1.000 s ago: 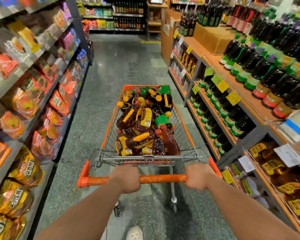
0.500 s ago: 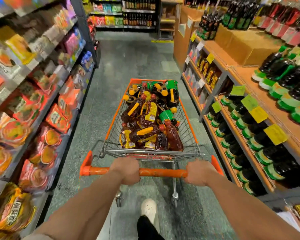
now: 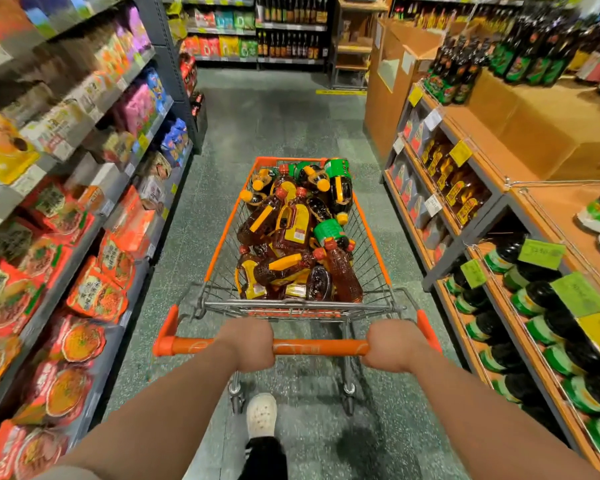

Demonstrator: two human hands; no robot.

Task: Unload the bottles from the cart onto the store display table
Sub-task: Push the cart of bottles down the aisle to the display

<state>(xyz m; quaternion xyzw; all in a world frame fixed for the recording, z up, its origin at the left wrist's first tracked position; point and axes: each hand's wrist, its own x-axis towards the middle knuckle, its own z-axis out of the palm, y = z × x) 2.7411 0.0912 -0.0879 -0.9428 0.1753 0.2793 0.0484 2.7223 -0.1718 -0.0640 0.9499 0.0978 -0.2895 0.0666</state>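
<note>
The cart [image 3: 378, 258] stands in the middle of the aisle, its long axis running straight down the green speckled floor [image 3: 284, 119], the narrower front end pointing away from the person toward the far shelves. Both hands are on the orange handle bar [image 3: 319, 347], which lies crosswise to the aisle. The left hand [image 3: 248, 344] is wrapped over the bar left of its middle, fingers curled down around it; the right hand [image 3: 394, 345] grips near the bar's right end in the same way, knuckles up.

The basket is heaped with bottles [image 3: 291, 244], all lying down in a loose jumble. Most are amber ones with yellow handles and red or yellow caps, and many of them lie roughly along the cart's length with necks toward the far end or slanted to one side. A green-labelled dark bottle [image 3: 340, 188] lies by the far right corner, its yellow cap toward the person. The ones at the bottom of the pile are too buried for me to tell how they point.

To the right, wooden display shelves [image 3: 492, 174] hold rows of dark bottles with green labels. To the left, grey shelving [image 3: 94, 216] carries orange and red packets. A white shoe [image 3: 261, 414] shows below the handle, between the rear wheels.
</note>
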